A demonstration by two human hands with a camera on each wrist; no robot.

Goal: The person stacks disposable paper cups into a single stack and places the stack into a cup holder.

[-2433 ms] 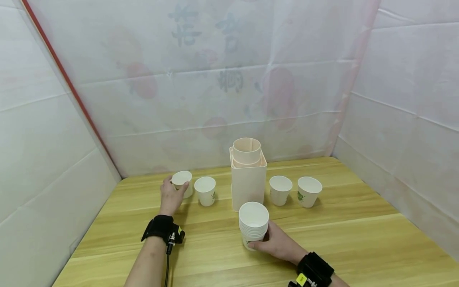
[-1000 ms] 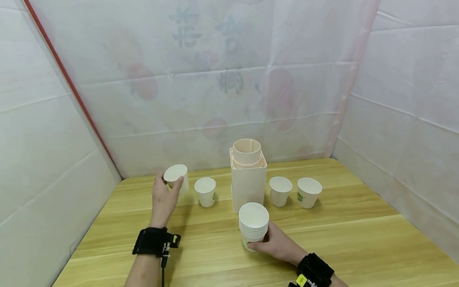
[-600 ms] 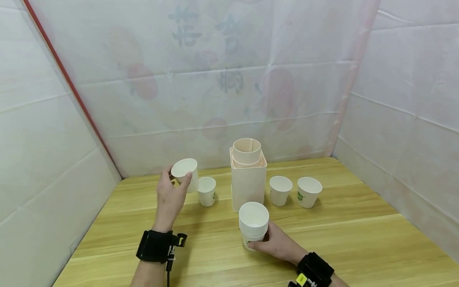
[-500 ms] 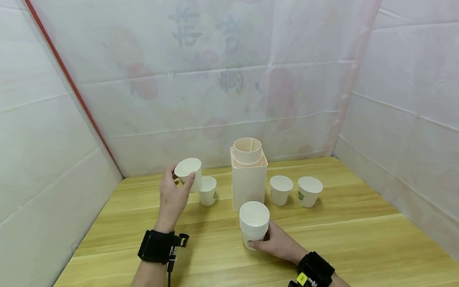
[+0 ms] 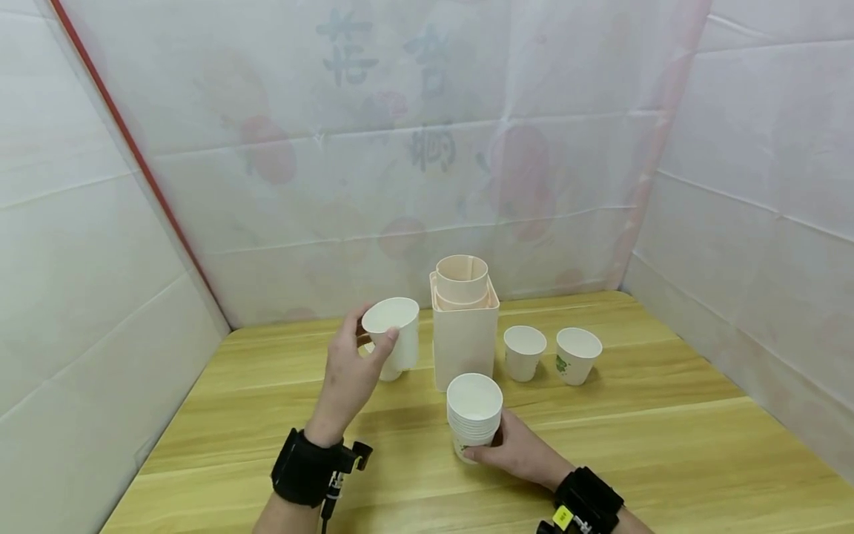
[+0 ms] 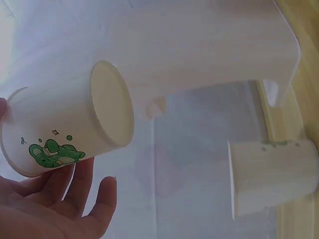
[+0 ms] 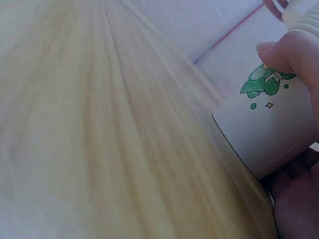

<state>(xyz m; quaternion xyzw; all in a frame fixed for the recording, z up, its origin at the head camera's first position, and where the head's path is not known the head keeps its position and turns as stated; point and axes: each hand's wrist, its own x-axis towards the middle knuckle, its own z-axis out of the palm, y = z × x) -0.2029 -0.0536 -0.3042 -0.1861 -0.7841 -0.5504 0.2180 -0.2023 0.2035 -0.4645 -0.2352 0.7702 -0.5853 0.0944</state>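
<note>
Left hand [image 5: 352, 378] had its grip curled round one tilted paper cup [image 5: 405, 341], clear of the table [image 5: 667, 460], left of the beige holder [image 5: 465, 352]. Right hand [image 5: 523, 452] had its grip wrapped round the lower part of an upright cup stack [image 5: 474, 424], nearer than the holder. Step, probably: mid-carry, cup not yet nested. Next move likely called for levelling it above the stack, stack kept steady.
</note>
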